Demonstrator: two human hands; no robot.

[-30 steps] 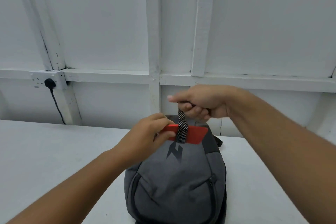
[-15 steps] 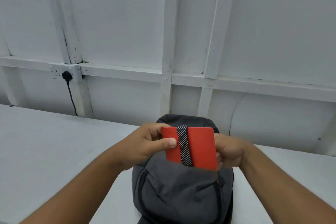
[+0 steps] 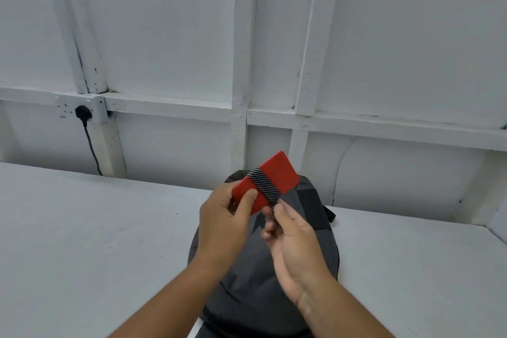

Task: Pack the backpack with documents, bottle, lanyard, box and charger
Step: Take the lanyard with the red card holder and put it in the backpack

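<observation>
A grey backpack (image 3: 310, 241) lies flat on the white table (image 3: 82, 228), its top toward the wall. Above it I hold a flat red card holder (image 3: 279, 173) with a black-and-white striped lanyard strap (image 3: 264, 182) wrapped across its middle. My left hand (image 3: 222, 217) grips the card's lower left end, thumb on its face. My right hand (image 3: 290, 241) pinches the strap at the card's lower edge with its fingertips. The card is tilted, its far end pointing up and right. Documents, bottle, box and charger are not in view.
A white panelled wall rises just behind the table. A wall socket with a black plug (image 3: 82, 112) and a hanging cable (image 3: 92, 148) sits at the left. A black backpack strap (image 3: 329, 212) sticks out to the right.
The red card rose out of the backpack's top area and tilted diagonally. My right hand came from behind the card to its lower edge, now pinching the strap.
</observation>
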